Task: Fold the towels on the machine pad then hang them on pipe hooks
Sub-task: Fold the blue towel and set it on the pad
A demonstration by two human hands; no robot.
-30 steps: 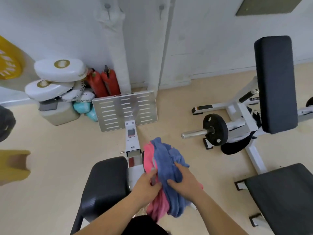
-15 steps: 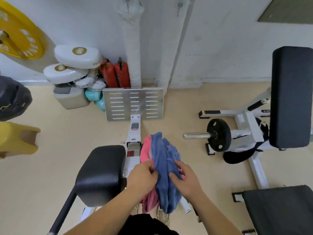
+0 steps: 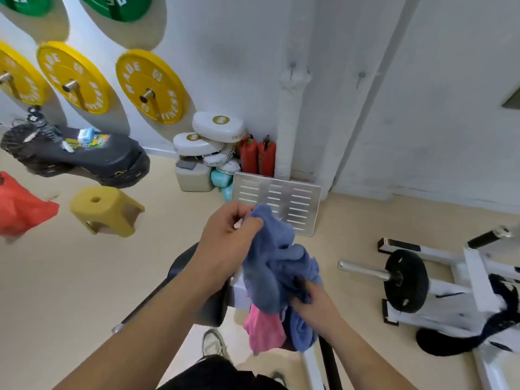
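Note:
A crumpled blue towel [image 3: 277, 260] hangs between my two hands in front of me. My left hand [image 3: 225, 237] pinches its upper edge and holds it raised. My right hand [image 3: 312, 302] grips the bunched lower part, together with a pink towel [image 3: 263, 327] that dangles underneath. The black machine pad [image 3: 197, 277] lies just below my left forearm, mostly hidden by it. On the wall behind stand two white pipes, each with a small hook: one hook [image 3: 292, 66] on the wrapped pipe, another hook [image 3: 361, 77] on the thinner pipe.
A slotted metal footplate [image 3: 292, 204] leans ahead of the pad. Yellow weight plates [image 3: 150, 85] hang on the left wall above a black machine cover [image 3: 84, 156] and a yellow stool [image 3: 107, 211]. A white frame with a black disc [image 3: 405, 281] stands at right.
The view has tilted up and left. My left hand has lifted the blue towel's top edge, while the right hand stayed low on the bunch; the pink towel now hangs below.

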